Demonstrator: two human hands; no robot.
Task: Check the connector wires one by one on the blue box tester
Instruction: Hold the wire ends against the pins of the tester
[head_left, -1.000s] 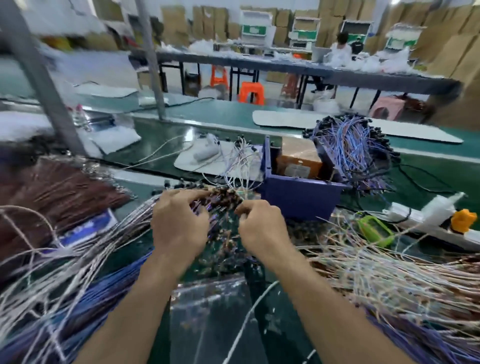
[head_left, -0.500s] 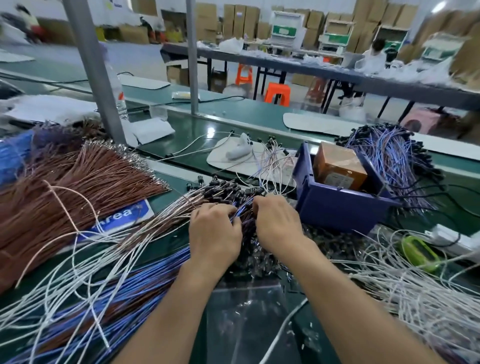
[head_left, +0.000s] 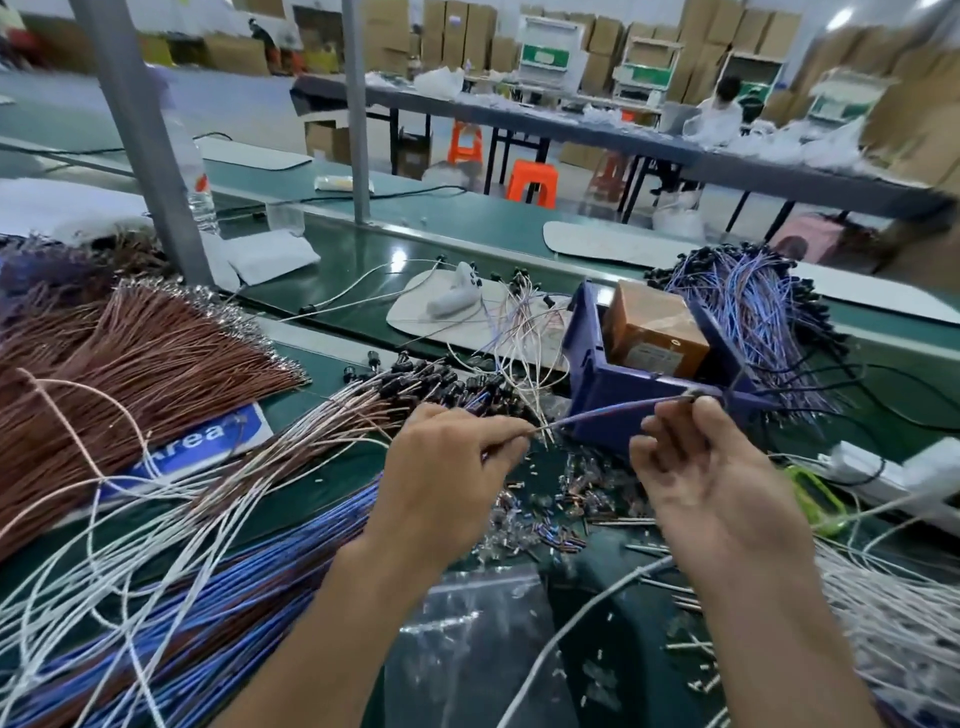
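Note:
A single blue connector wire (head_left: 618, 409) is stretched between my two hands in front of the blue box (head_left: 649, 387). My left hand (head_left: 452, 478) pinches its left end and my right hand (head_left: 696, 467) pinches its right end near the box's front wall. The box holds an orange-brown carton (head_left: 654, 335). A fan of wires with black connector heads (head_left: 431, 387) lies just left of my left hand. A heap of blue wires with black heads (head_left: 753, 317) rests behind and right of the box.
Brown wire bundle (head_left: 130, 358) at left, blue wires (head_left: 208, 597) and white wires (head_left: 893, 623) near the front edge, small loose terminals (head_left: 561, 514) between my hands, a clear plastic bag (head_left: 478, 639), a white power strip (head_left: 893, 475), grey posts (head_left: 150, 140).
My hands have lifted out of the connector pile and moved apart, pulling one blue wire taut between them. The view has shifted a little closer and to the left.

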